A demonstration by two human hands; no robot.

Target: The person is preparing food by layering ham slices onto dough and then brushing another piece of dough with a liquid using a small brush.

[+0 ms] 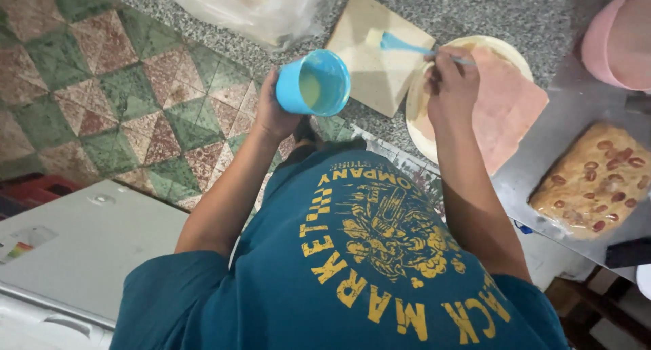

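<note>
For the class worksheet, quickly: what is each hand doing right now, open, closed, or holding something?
Left hand: closed around a blue cup of pale liquid.
Right hand: closed on a blue brush, its tip on a bread slice.

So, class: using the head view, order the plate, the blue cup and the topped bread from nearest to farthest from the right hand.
1. Plate: directly under the right hand.
2. Blue cup: to its left, in the left hand.
3. Topped bread: lower right, on the metal tray.
</note>
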